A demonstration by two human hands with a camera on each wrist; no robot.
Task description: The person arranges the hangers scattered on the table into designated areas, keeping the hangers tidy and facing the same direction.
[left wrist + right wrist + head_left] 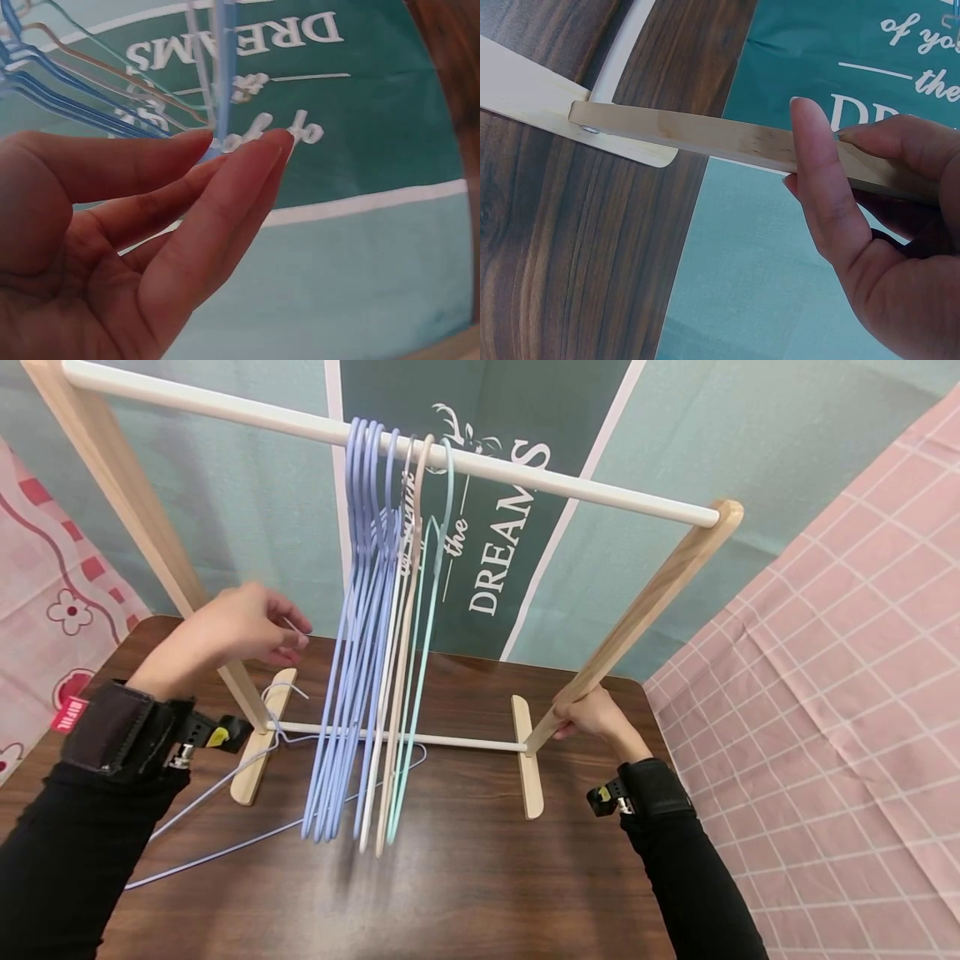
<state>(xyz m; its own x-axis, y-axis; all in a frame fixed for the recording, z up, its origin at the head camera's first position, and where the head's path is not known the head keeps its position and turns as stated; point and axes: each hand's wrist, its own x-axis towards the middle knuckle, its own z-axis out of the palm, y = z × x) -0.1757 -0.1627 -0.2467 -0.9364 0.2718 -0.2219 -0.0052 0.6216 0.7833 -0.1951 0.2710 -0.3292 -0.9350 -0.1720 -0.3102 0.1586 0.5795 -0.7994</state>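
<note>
Near the left post of a wooden rack, my left hand (247,622) hovers with loosely bent fingers. In the left wrist view, its thumb (150,161) and fingers stand a little apart, with nothing held between them. My right hand (596,714) grips the lower part of the right post (645,597), thumb and fingers on either side of the wood (705,135). Several blue hangers (348,652) hang bunched on the white top rod (600,489), left of a beige hanger (408,635) and a mint hanger (432,618). A loose blue hanger (213,857) lies at the rack's left foot.
The rack stands on a dark wooden table (465,877), on two pale feet (528,785) joined by a thin white bar (465,742). Behind it hangs a green cloth (480,577) with white lettering. Pink checked cloth (840,693) borders the right side.
</note>
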